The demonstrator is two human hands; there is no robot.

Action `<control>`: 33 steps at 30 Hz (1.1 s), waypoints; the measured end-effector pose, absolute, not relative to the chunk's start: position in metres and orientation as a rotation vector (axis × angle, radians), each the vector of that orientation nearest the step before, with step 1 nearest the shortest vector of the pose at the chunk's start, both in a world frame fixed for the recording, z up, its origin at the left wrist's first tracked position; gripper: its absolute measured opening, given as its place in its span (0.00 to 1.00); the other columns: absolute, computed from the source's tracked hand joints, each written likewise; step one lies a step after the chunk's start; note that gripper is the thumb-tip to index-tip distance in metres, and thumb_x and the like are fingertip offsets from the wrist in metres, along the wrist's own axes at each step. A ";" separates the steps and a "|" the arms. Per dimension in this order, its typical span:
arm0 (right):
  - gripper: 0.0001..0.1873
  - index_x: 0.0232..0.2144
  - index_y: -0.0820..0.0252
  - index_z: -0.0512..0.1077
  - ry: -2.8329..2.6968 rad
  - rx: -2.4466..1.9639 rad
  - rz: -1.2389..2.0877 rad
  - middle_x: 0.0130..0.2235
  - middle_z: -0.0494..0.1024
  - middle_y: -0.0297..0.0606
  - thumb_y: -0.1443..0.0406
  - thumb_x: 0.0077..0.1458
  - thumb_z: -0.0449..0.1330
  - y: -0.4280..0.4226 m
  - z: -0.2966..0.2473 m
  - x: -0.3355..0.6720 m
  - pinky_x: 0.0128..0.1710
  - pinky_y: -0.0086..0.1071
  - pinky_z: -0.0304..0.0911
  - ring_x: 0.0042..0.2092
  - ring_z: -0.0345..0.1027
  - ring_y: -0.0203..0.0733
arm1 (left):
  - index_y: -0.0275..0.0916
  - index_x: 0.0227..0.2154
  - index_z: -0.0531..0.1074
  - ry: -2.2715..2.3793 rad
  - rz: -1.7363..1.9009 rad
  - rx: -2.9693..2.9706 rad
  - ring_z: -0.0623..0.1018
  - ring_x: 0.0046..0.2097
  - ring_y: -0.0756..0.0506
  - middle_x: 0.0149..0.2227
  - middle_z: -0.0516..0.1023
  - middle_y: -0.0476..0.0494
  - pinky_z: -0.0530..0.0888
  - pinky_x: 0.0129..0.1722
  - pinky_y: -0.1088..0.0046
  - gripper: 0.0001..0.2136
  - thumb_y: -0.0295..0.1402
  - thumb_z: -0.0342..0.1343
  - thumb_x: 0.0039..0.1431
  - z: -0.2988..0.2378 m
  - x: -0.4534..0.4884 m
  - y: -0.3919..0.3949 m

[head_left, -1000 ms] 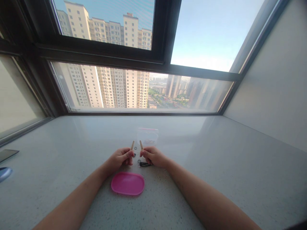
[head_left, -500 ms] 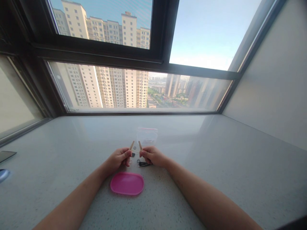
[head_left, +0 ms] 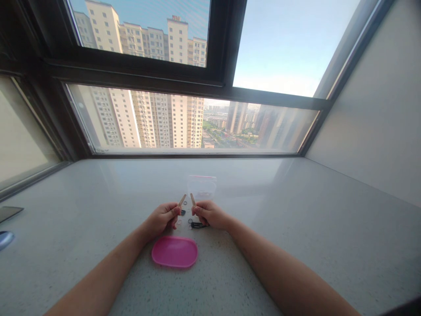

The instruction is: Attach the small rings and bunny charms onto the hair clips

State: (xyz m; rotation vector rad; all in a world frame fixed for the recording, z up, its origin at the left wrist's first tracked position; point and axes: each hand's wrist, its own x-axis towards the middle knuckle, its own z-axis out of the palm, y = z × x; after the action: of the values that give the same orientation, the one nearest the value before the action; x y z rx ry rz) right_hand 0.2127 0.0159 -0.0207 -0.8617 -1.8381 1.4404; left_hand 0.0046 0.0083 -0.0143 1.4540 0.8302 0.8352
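Pinched in my left hand is a slim tan hair clip, its tip pointing up and to the right. My right hand grips a second slim tan hair clip, which leans slightly left. The two clips are close together but apart. On the counter between and below the hands lie a black hair clip, partly under my right hand, a small dark piece, and several small hair ties, among them a dark one. Nearer to me sits a pink oval tray.
A clear zip bag with a pink top edge lies just beyond the hands. At the far left are a dark flat object and a blue rounded object. The speckled counter ends at a window and a right-hand wall.
The hair clip in my left hand has tilted a little further right, its tip nearer the other clip. My right hand has barely moved.
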 end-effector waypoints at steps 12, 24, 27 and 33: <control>0.17 0.28 0.64 0.64 -1.825 -0.860 1.435 0.14 0.59 0.25 0.54 0.54 0.49 0.015 -0.020 0.212 0.15 0.22 0.46 0.15 0.51 0.27 | 0.36 0.24 0.63 0.836 0.830 1.472 0.60 0.16 0.55 0.13 0.59 0.57 0.66 0.21 0.76 0.14 0.43 0.48 0.54 -0.013 0.005 0.008; 0.19 0.30 0.65 0.67 -1.872 -0.818 1.300 0.17 0.57 0.26 0.54 0.55 0.47 0.004 -0.014 0.202 0.17 0.23 0.46 0.17 0.49 0.27 | 0.35 0.24 0.68 1.048 0.874 1.837 0.64 0.19 0.53 0.19 0.67 0.51 0.59 0.19 0.79 0.16 0.42 0.45 0.55 -0.003 0.018 -0.007; 0.18 0.26 0.64 0.66 -1.929 -0.824 1.118 0.19 0.57 0.28 0.55 0.56 0.48 -0.004 -0.010 0.197 0.20 0.23 0.47 0.21 0.50 0.27 | 0.36 0.24 0.69 1.082 1.023 2.033 0.68 0.29 0.49 0.24 0.69 0.48 0.63 0.27 0.77 0.13 0.39 0.47 0.55 0.005 0.024 -0.016; 0.20 0.23 0.63 0.62 -1.949 -0.791 1.082 0.21 0.59 0.30 0.54 0.56 0.46 -0.012 -0.008 0.192 0.21 0.23 0.49 0.21 0.52 0.28 | 0.37 0.28 0.70 1.088 1.105 2.245 0.69 0.33 0.48 0.29 0.69 0.45 0.65 0.34 0.74 0.10 0.33 0.45 0.57 0.019 0.029 -0.027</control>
State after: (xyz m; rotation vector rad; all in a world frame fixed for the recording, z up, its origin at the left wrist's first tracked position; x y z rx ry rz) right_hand 0.1917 -0.0117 -0.0078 -0.7911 -1.9489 1.0824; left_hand 0.0292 -0.0275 0.0194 2.2450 1.0880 1.1054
